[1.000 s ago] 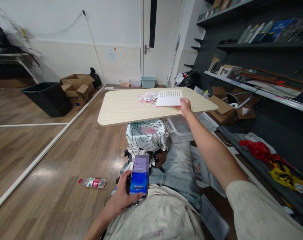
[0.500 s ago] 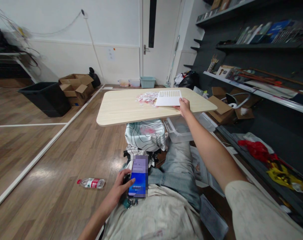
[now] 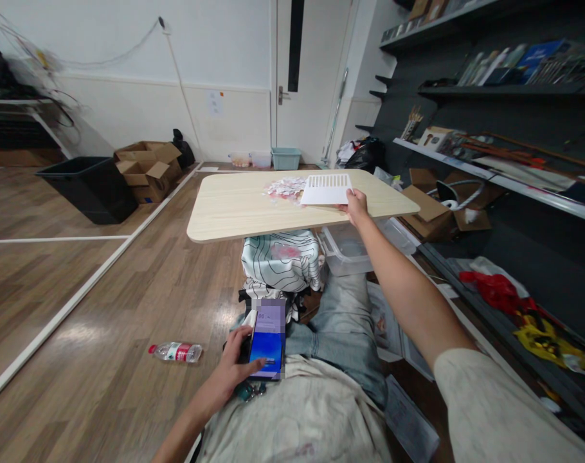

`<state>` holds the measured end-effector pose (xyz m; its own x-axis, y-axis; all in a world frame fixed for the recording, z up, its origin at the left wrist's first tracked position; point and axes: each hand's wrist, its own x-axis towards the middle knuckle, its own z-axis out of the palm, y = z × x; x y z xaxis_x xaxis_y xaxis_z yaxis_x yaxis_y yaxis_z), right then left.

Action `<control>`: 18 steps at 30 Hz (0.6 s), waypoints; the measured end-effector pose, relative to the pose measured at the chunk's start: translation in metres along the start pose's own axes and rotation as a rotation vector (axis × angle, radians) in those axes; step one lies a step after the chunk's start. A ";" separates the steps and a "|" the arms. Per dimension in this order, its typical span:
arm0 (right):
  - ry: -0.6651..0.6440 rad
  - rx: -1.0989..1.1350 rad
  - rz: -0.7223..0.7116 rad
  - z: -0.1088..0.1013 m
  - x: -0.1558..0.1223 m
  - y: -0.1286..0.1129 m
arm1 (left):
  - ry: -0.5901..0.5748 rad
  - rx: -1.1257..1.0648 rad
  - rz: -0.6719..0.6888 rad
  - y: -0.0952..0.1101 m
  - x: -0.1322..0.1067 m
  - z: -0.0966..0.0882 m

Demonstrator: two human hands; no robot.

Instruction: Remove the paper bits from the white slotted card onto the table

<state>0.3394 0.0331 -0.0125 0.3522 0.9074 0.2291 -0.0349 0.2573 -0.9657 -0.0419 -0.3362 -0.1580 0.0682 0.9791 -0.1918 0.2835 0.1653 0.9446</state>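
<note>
My right hand [image 3: 357,205] reaches out over the light wooden tabletop [image 3: 234,209] and pinches the near corner of a white slotted card [image 3: 326,190]. A pile of small white and pink paper pieces [image 3: 285,188] lies just left of the card. Down at my lap, my left hand [image 3: 234,366] grips a phone [image 3: 267,337] with a lit blue screen, thumb resting on the screen.
A plastic water bottle [image 3: 175,352] lies on the wood floor at left. Cardboard boxes [image 3: 148,167] and a black bin [image 3: 87,186] stand further back. A clear tub [image 3: 345,247] sits under the table's right side. Dark shelves [image 3: 495,167] with clutter run along the right wall.
My left hand shifted its hold on the phone slightly, thumb moving over the lower screen. My right hand and the card stayed almost still.
</note>
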 end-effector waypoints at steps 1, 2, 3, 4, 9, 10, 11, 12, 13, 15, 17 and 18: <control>-0.004 -0.001 -0.004 0.000 0.000 0.000 | -0.007 0.011 0.010 -0.003 0.000 0.000; -0.008 -0.002 -0.008 0.000 0.000 0.000 | -0.014 0.025 0.024 -0.007 0.000 0.001; -0.010 -0.002 -0.010 0.000 0.000 0.000 | -0.019 0.043 0.039 -0.010 0.001 0.001; -0.008 -0.003 -0.009 0.000 0.000 0.000 | -0.020 0.061 0.054 -0.012 0.001 0.001; 0.008 -0.006 0.004 0.001 -0.002 -0.001 | 0.001 0.130 0.117 -0.019 0.003 0.008; 0.006 -0.007 0.000 0.001 -0.002 -0.002 | 0.015 0.134 0.131 -0.020 0.003 0.009; 0.002 -0.007 -0.003 0.001 -0.002 -0.002 | 0.024 0.133 0.143 -0.019 0.002 0.010; -0.001 -0.008 -0.004 0.001 -0.003 -0.002 | 0.026 0.127 0.147 -0.019 0.002 0.010; -0.002 -0.007 -0.003 0.001 -0.003 -0.002 | 0.025 0.113 0.139 -0.018 0.002 0.010; 0.001 -0.006 0.002 0.001 -0.003 -0.002 | 0.017 0.069 0.089 -0.016 0.001 0.007; 0.002 -0.007 0.005 0.000 -0.002 -0.002 | 0.001 0.012 0.031 -0.013 0.001 0.001; -0.002 -0.009 0.004 0.000 -0.002 -0.002 | -0.011 -0.014 0.015 -0.012 0.002 -0.003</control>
<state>0.3386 0.0310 -0.0113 0.3505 0.9090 0.2254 -0.0282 0.2508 -0.9676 -0.0475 -0.3359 -0.1686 0.0833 0.9800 -0.1805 0.2690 0.1523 0.9510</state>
